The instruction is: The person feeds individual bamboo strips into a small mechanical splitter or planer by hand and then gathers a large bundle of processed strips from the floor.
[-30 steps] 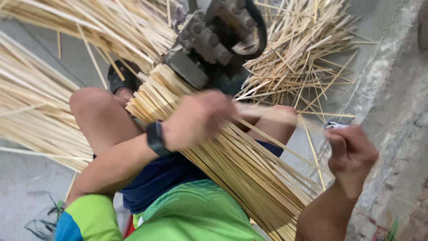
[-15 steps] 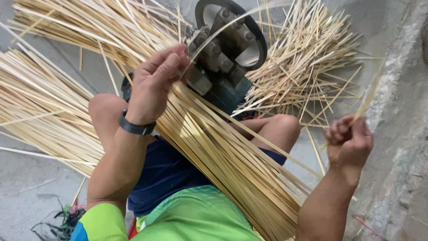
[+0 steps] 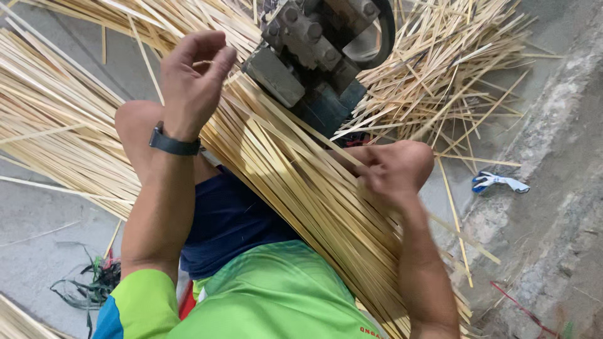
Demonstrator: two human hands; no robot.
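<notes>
**Many bamboo strips on the lap, more heaped around the machine**

Many long, thin bamboo strips lie as one thick bundle [image 3: 295, 188] across the seated person's lap, slanting from the lower right up toward the machine. Nearest the camera, the right hand [image 3: 392, 172] rests on the bundle's middle, fingers curled down among the strips; whether it pinches one strip or simply presses on them, I cannot tell, as it is slightly blurred. The left hand [image 3: 195, 78], a dark band on its wrist, hangs just above the bundle's upper end with fingers loosely bent and nothing clearly gripped.

Just beyond, the dark metal machine [image 3: 314, 56] with its round wheel stands touching the bundle's far end. Behind and to its right a loose scatter of short strips [image 3: 440, 81] covers the concrete floor [image 3: 38, 213]; to the left a long heap of strips [image 3: 56, 125] spreads out. By my judgement the work sits mid-course: the lap bundle remains large, so much handling is left
</notes>
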